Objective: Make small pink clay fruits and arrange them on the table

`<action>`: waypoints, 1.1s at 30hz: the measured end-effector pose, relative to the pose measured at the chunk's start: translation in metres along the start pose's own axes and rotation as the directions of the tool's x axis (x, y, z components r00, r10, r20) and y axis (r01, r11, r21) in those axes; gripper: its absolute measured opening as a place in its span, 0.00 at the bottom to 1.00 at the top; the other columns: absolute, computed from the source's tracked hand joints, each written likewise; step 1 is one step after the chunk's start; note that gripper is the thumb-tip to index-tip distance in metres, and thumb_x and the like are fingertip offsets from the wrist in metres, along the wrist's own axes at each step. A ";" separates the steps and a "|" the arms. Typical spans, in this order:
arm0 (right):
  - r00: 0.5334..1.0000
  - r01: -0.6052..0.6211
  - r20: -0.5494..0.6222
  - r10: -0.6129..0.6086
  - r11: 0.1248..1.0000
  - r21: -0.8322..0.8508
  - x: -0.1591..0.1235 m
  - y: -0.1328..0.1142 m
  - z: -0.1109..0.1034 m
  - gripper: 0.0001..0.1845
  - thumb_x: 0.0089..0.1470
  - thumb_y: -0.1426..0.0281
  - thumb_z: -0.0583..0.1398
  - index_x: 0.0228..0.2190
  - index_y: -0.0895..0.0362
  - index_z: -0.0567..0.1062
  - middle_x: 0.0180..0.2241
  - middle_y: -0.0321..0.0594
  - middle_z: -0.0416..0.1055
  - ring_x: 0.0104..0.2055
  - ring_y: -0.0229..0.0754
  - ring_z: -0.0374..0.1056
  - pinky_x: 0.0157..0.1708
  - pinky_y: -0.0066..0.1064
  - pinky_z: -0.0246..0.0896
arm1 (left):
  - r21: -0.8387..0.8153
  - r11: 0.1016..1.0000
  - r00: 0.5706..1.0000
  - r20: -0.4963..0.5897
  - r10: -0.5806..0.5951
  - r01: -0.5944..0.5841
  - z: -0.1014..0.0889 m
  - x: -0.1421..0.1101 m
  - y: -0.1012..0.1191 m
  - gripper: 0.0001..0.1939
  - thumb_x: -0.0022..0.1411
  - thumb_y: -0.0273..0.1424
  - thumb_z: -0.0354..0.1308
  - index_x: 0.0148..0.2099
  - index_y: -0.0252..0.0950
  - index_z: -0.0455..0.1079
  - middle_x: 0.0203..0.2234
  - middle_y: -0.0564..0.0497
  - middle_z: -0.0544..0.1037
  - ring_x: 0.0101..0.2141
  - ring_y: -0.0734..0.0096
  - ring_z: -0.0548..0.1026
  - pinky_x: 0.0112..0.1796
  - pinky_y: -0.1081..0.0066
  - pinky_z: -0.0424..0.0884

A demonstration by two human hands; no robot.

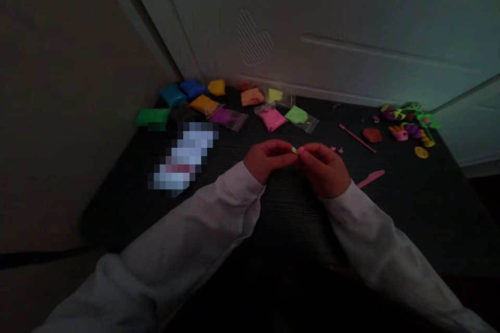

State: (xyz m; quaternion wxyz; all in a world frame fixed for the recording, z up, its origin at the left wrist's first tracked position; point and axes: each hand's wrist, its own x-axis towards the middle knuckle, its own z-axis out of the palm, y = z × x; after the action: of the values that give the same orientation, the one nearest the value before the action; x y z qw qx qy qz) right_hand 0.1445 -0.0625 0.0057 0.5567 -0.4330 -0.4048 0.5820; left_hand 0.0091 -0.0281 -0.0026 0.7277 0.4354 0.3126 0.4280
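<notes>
On your table (289, 229), packets (272, 118) lie behind your left hand (263, 160), 1 knife (374, 177) lies right of your right hand (330, 171), clay pieces (399, 133) farther right.

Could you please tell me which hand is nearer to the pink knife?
Right. The right hand is just left of the pink knife; the left hand is farther left, beyond the right hand.

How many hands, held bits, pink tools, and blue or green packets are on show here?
Hands: 2 (left hand, right hand)
Held bits: 2 (green bit, pink bit; too small to tell if joined)
Pink tools: 2 (pink stick, pink knife)
Blue packets: 2 (teal-blue packet, deep blue packet)
Green packets: 2 (grass-green packet, light green packet)
Total: 10
</notes>
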 end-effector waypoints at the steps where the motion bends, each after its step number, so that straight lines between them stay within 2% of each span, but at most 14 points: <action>1: 1.000 -0.009 -0.005 0.009 1.000 0.008 0.000 0.000 0.001 0.07 0.38 0.68 0.63 0.25 0.53 0.73 0.23 0.30 0.70 0.25 0.31 0.63 0.27 0.27 0.59 | -0.012 1.000 1.000 0.010 -0.001 0.001 0.000 0.000 0.000 0.11 0.38 0.29 0.64 0.28 0.33 0.69 0.20 0.57 0.72 0.23 0.81 0.69 0.29 0.74 0.63; 12: 0.980 -0.198 0.042 0.194 0.963 0.180 -0.002 -0.006 0.006 0.07 0.35 0.68 0.65 0.23 0.54 0.74 0.21 0.29 0.70 0.23 0.29 0.64 0.25 0.24 0.60 | -0.043 0.999 0.996 0.083 0.027 -0.023 -0.003 0.002 -0.002 0.09 0.40 0.27 0.63 0.28 0.33 0.67 0.20 0.56 0.73 0.24 0.80 0.71 0.30 0.73 0.66; 17: 0.974 -0.228 0.056 0.221 0.949 0.216 -0.001 -0.006 0.006 0.07 0.35 0.69 0.65 0.23 0.54 0.74 0.21 0.29 0.70 0.23 0.28 0.64 0.25 0.22 0.60 | -0.026 0.999 0.998 0.056 0.021 -0.020 -0.002 0.001 -0.001 0.10 0.39 0.27 0.64 0.27 0.33 0.67 0.20 0.57 0.73 0.23 0.81 0.70 0.30 0.74 0.65; 24: 0.978 -0.209 0.021 0.209 0.955 0.212 -0.001 -0.005 0.005 0.08 0.34 0.69 0.65 0.23 0.54 0.74 0.20 0.29 0.70 0.23 0.28 0.64 0.24 0.22 0.60 | -0.005 1.000 0.999 0.030 0.019 -0.019 -0.003 0.002 -0.001 0.10 0.39 0.28 0.64 0.28 0.33 0.69 0.18 0.58 0.72 0.21 0.83 0.68 0.29 0.75 0.63; 33: 0.999 -0.033 0.003 0.033 0.997 0.064 0.000 0.000 0.001 0.06 0.39 0.70 0.63 0.25 0.53 0.73 0.23 0.29 0.70 0.25 0.29 0.64 0.27 0.24 0.58 | 0.047 0.999 1.000 -0.015 -0.001 0.002 -0.004 0.002 -0.001 0.12 0.38 0.30 0.64 0.29 0.33 0.70 0.20 0.57 0.72 0.23 0.81 0.68 0.30 0.74 0.62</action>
State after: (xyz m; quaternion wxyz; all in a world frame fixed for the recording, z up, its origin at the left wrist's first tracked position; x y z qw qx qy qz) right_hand 0.1435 -0.0629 0.0057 0.5601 -0.4213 -0.3792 0.6042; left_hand 0.0073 -0.0256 -0.0056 0.7151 0.4490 0.3283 0.4233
